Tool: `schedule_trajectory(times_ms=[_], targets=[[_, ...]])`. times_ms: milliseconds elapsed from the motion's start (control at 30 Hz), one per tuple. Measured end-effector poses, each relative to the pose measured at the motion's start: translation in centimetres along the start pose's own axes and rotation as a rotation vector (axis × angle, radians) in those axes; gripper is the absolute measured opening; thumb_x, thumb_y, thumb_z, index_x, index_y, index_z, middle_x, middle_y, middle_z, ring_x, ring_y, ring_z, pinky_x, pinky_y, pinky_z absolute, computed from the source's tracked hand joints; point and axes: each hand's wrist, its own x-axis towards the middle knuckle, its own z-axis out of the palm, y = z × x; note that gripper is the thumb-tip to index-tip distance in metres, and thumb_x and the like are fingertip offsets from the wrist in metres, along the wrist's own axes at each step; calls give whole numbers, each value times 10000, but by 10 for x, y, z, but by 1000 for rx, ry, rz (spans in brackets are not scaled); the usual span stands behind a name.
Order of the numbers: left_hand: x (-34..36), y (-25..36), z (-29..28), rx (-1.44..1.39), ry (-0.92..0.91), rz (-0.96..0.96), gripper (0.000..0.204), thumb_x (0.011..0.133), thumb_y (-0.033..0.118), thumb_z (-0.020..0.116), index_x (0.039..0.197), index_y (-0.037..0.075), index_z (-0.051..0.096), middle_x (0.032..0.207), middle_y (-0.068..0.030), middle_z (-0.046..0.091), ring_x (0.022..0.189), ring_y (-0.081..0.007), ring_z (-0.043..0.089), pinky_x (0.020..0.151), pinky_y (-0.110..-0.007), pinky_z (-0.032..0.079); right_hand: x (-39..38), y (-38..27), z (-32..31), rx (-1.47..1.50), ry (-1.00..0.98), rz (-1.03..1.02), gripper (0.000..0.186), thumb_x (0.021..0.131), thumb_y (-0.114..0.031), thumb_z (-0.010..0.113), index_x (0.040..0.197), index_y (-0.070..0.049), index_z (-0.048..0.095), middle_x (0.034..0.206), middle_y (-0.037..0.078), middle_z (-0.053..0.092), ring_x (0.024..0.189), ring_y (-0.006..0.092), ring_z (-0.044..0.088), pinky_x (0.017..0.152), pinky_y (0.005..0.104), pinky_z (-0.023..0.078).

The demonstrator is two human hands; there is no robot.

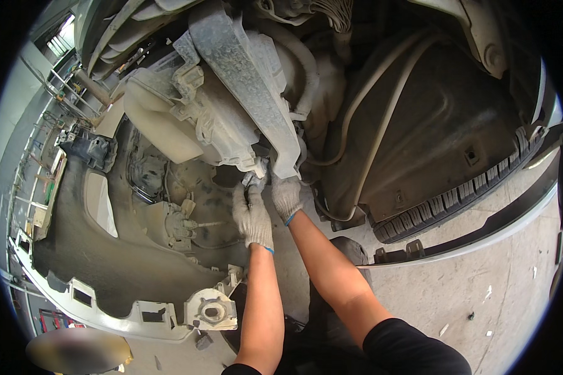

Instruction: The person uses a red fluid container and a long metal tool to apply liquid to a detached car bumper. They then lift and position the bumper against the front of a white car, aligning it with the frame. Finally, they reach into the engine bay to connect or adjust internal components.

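At centre frame, the left hand (252,219) grips a small grey fitting (255,177), work there apparently unfinished; the right hand (286,196) (fingertips hidden) cannot be read. Lower left, the bumper cover (75,247) looks detached.

I'm plainly in a car workshop, what with that exposed front end (244,87), bumper (106,275) inner side showing, tyre (453,206) and scrap-littered concrete floor (422,300).

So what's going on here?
Somebody is working on a car. Their gloved left hand is at a small grey part by the lower end of a metal beam; the gloved right hand is up at that end, its grip hidden. A large dark panel stands at left, a tyre at right.
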Motion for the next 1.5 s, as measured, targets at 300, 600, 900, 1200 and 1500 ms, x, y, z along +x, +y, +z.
schedule_trajectory(times_ms=[300, 600, 900, 1200, 1500], targets=[[0, 4, -3, 189, 64, 114, 418, 943, 206, 574, 1265, -58, 534, 1054, -86, 622, 807, -130, 530, 710, -277, 459, 3, -19, -23, -63, -167, 55, 348, 927, -133, 482, 1253, -55, 575, 1183, 186, 618, 1066, 374, 594, 895, 455, 490], [-3, 17, -1, 271, 19, 113, 395, 944, 186, 563, 1241, -72, 540, 1000, -98, 640, 791, -151, 534, 701, -294, 474, 2, -15, -11, -77, -178, 135, 378, 883, -197, 558, 1255, -145, 601, 1184, 160, 624, 1049, 369, 600, 880, 460, 494], [-4, 30, 3, 258, -64, 185, 410, 924, 150, 570, 1248, -96, 520, 1101, -172, 651, 959, -209, 598, 869, -325, 470, 5, 0, 18, -136, 601, -280, 167, 728, -174, 618, 876, -98, 638, 709, 66, 607, 642, 237, 604, 482, 404, 477], [-8, 39, 2, 423, -69, 116, 469, 914, 170, 601, 1286, -97, 498, 1149, -211, 639, 1009, -236, 610, 899, -336, 465, 7, 3, 31, -26, 545, -163, 123, 775, -142, 571, 846, -74, 644, 729, 88, 642, 630, 286, 647, 490, 425, 493], [-6, 42, 1, 21, -161, 122, 531, 911, 74, 601, 1383, -68, 404, 1193, -115, 608, 1051, -156, 563, 922, -282, 443, 20, -13, -12, 1066, 175, 49, 358, 980, -178, 453, 1294, -18, 521, 1246, 154, 600, 1126, 247, 569, 962, 342, 452]])
